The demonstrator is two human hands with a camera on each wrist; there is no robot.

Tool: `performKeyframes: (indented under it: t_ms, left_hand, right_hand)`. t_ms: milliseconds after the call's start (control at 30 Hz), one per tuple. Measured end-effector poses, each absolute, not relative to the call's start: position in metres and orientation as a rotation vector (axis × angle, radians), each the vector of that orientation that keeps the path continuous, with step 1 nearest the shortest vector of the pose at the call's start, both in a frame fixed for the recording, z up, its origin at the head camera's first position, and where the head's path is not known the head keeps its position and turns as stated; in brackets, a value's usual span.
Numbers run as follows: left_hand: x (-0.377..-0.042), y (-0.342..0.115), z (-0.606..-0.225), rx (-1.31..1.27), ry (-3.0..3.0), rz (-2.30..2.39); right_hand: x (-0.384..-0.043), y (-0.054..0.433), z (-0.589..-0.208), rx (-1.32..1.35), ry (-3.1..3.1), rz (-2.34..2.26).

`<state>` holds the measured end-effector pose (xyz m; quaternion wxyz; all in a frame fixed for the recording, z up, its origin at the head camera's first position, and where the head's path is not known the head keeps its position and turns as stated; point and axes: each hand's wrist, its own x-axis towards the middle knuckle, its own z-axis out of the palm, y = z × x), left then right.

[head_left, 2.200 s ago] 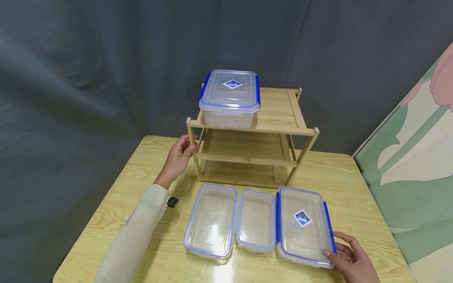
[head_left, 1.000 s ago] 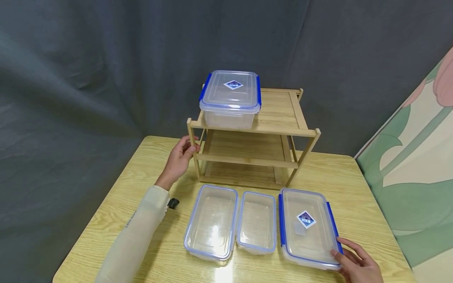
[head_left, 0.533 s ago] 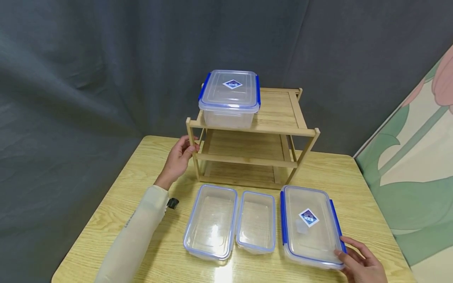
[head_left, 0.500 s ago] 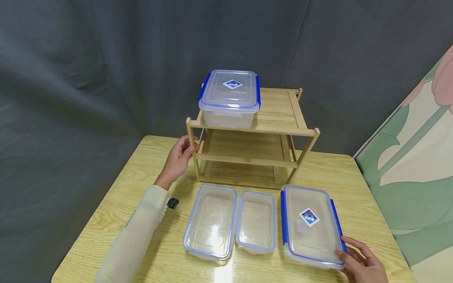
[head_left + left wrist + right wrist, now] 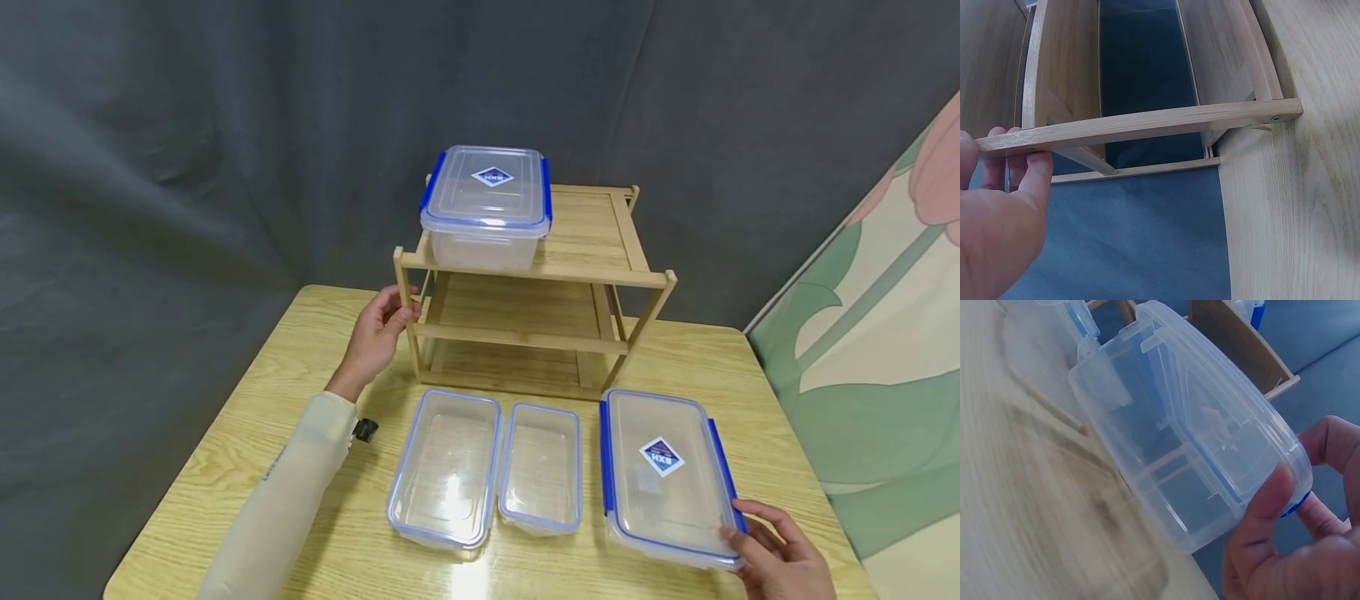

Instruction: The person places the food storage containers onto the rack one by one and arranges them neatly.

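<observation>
My left hand point(image 5: 375, 333) grips the front left leg of a wooden three-tier shelf rack point(image 5: 525, 340); the left wrist view shows the fingers wrapped round that wooden leg point(image 5: 1147, 125). At the lower right, my right hand point(image 5: 783, 554) pinches the near right corner of a clear lidded food container point(image 5: 667, 517) with blue side clips and a diamond label. In the right wrist view, thumb and fingers hold the container's point(image 5: 1166, 494) lid edge. To its left lie a narrow clear container point(image 5: 542, 467) and a wider one point(image 5: 448, 467), both with blue-edged lids.
A deeper lidded container point(image 5: 487, 204) sits on the left part of the rack's top shelf. The wood-grain table point(image 5: 247, 433) carries everything. A dark curtain point(image 5: 360, 125) hangs behind, with a floral panel point(image 5: 892, 350) on the right.
My right hand has slid the blue-clipped container rightward, widening the gap to the narrow container. The left hand keeps its grip on the rack leg.
</observation>
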<state>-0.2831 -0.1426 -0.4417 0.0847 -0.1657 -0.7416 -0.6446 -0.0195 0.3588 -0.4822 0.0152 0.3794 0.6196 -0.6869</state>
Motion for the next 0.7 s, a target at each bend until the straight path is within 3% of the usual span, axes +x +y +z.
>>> performKeyframes:
  t_ms: [233,533,700]
  left_hand:
    - [-0.283,-0.143,-0.442,-0.490,-2.230,-1.924]
    - [-0.282,-0.144,-0.440,-0.494,-2.254,-1.905]
    - [-0.283,-0.146,-0.441,-0.490,-2.264,-1.901]
  right_hand:
    - [-0.018,0.357,-0.468,1.132,1.914,-2.233]
    - [-0.012,0.364,-0.466,0.612,1.830,-2.671]
    - [-0.013,0.365,-0.456,0.514,1.799,-2.732]
